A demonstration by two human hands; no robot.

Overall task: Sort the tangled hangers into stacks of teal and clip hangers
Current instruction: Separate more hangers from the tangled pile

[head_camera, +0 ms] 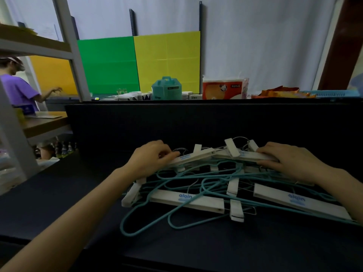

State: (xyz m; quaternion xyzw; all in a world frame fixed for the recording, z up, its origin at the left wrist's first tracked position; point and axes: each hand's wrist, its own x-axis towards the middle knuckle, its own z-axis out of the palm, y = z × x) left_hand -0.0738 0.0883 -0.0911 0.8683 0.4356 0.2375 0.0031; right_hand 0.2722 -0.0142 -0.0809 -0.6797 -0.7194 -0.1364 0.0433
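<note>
Left forearm [64, 222] enters low left over the dark table [49, 197]. The tangle lies at centre: thin teal hangers [157, 218] are looped through white clip hangers [188, 201], which are flat bars with blue labels and pegs at the ends. The left hand [151, 156], at the tangle's far-left edge, grips the end of the left bar [194, 156] with fingers curled down; the thumb is hidden. Left bar and right bar [247, 155] top the pile and meet in a shallow V between the hands. The right hand [288, 160] pinches the right bar's end, fingers nearly straight above, thumb below. The remaining tangle lies nearer the camera than both hands.
</note>
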